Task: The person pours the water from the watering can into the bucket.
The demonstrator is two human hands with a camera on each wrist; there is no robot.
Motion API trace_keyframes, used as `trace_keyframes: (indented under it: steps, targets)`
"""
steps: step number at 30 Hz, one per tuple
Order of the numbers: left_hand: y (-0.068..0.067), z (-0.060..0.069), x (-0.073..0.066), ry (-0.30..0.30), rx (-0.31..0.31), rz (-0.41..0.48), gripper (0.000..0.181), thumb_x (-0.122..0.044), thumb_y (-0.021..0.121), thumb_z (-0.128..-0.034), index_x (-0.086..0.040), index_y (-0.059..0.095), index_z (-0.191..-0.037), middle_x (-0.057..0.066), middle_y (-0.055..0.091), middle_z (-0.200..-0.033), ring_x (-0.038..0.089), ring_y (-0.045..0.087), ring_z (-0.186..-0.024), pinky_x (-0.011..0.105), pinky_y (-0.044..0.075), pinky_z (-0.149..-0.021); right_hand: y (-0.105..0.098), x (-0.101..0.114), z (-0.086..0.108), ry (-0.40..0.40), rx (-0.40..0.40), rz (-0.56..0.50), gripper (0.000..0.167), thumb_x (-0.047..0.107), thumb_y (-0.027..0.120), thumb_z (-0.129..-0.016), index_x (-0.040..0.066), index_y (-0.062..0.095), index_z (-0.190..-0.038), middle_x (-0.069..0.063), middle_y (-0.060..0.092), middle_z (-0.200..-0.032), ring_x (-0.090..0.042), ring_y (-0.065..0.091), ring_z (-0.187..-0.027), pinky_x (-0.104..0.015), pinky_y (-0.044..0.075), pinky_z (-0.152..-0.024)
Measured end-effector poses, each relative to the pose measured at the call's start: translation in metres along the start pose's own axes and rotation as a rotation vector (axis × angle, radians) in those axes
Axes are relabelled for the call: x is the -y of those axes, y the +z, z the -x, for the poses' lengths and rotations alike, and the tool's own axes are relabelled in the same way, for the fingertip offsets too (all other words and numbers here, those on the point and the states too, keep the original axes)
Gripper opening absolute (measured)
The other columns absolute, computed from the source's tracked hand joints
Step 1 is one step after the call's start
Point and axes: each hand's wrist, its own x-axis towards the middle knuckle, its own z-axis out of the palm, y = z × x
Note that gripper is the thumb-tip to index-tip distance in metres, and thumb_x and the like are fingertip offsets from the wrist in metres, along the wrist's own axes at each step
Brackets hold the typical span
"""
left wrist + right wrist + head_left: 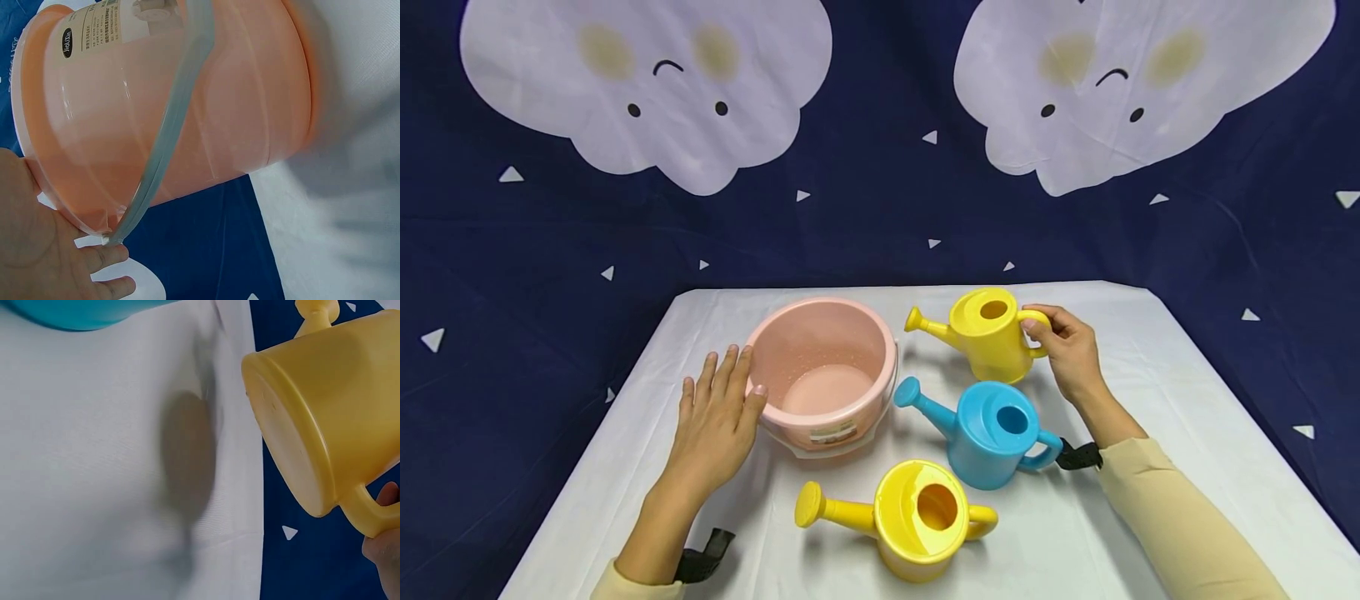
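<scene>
A pink bucket (827, 421) with a pale handle (167, 134) stands on the table's left half. My left hand (718, 425) rests against its left rim, fingers straight. At the back right, my right hand (1067, 350) grips the handle of a yellow watering can (1000, 346), whose spout points left toward the bucket. In the right wrist view the can's bottom (287, 437) shows above the cloth, with its shadow apart below it. A blue watering can (988, 442) stands just in front, its spout near the bucket. Nearest me is a second yellow watering can (917, 533), also spout left.
White cloth (1180, 417) covers the table. A dark blue curtain (880, 225) with clouds and small triangles hangs behind the back edge. The blue can stands between my right forearm and the bucket. A label (94, 31) is on the bucket's side.
</scene>
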Motion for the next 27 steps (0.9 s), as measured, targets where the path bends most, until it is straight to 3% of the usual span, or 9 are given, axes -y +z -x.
trace_keyframes:
  steps: [4,11,21,27]
  targets:
    - [-0.0005,0.0003,0.0000,0.004,-0.008,0.000,0.059,-0.043,0.024,-0.1024,-0.014,0.015,-0.153,0.016,0.017,-0.158,0.037,0.003,-0.148,0.064,0.001,-0.113,-0.0003,-0.0033,0.0008,-0.028,0.021,-0.019,0.031,0.017,0.068,-0.087,0.000,0.065,-0.112,0.014,0.068,-0.091,-0.005,0.057,-0.078,-0.014,0.049,-0.063]
    - [-0.0002,0.0005,-0.0001,0.004,-0.010,-0.001,0.059,-0.044,0.024,-0.1023,-0.015,0.015,-0.153,0.016,0.017,-0.158,0.037,0.003,-0.148,0.065,0.002,-0.113,-0.0005,-0.0095,0.0010,-0.044,0.036,0.011,0.027,0.022,0.068,-0.087,0.008,0.068,-0.111,0.014,0.068,-0.092,-0.004,0.058,-0.080,-0.013,0.050,-0.064]
    - [0.0004,-0.0001,0.0003,0.006,-0.012,-0.001,0.059,-0.043,0.024,-0.1024,-0.014,0.015,-0.153,0.016,0.017,-0.158,0.037,0.003,-0.148,0.065,0.001,-0.113,0.0011,-0.0080,0.0019,-0.018,0.049,-0.023,0.028,0.013,0.067,-0.088,-0.001,0.065,-0.112,0.012,0.068,-0.090,-0.003,0.058,-0.078,-0.013,0.050,-0.062]
    - [0.0004,-0.0003,0.0004,0.003,-0.009,0.006,0.059,-0.044,0.024,-0.1023,-0.014,0.014,-0.153,0.016,0.016,-0.158,0.037,0.002,-0.148,0.064,0.000,-0.113,0.0022,-0.0088,0.0025,-0.017,0.056,-0.003,0.032,0.017,0.067,-0.088,-0.002,0.064,-0.113,0.014,0.068,-0.090,-0.003,0.058,-0.079,-0.013,0.050,-0.064]
